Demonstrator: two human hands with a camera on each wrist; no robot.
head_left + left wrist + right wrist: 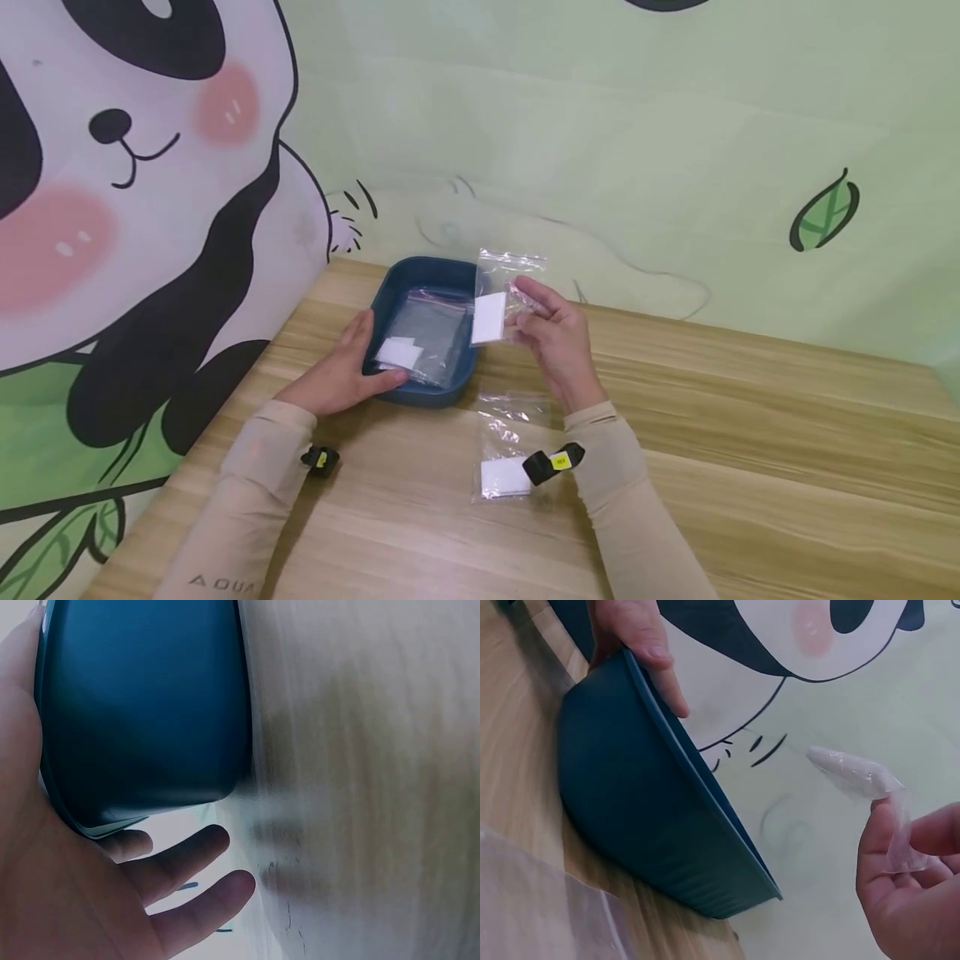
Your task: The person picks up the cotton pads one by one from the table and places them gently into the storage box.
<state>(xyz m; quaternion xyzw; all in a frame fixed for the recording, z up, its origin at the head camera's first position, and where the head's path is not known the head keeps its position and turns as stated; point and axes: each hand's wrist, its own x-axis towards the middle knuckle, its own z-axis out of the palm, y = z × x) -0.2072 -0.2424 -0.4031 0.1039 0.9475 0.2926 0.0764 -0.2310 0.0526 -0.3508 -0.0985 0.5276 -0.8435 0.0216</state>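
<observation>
- Three small clear zip bags with white pieces inside are in sight, and they seem to mark the stages of the work: one already in the blue tray [390, 287], one in the air, one lying on the desk [750, 433].
- Done, as far as I can judge: the bag in the tray [427, 337] lies flat on the tray floor, its white piece at the near left corner.
- In hand: the right hand [555, 333] pinches the held bag [498, 304] between thumb and fingertips, upright, just over the tray's right rim; the right wrist view shows the plastic crumpled between the fingertips [889, 825].
- Left: the spare bag [506, 450] rests on the desk near the right forearm, well apart from the tray, so by my reckoning at least one more bag waits, and the held one is not yet down.
- The left hand [341, 375] steadies the tray at its near left corner, thumb curled over the rim and fingers lying along the outer wall; the tray sits on the desk close to the wall.
- Writing: the left sleeve [225, 533] bears pale letters that read roughly "AQUA", partly cut off at the frame edge.
- The yellow tags on the black wrist units [553, 462] carry marks too small to read; the bags show no legible print.
- The panda mural [112, 167] behind carries no text.
</observation>
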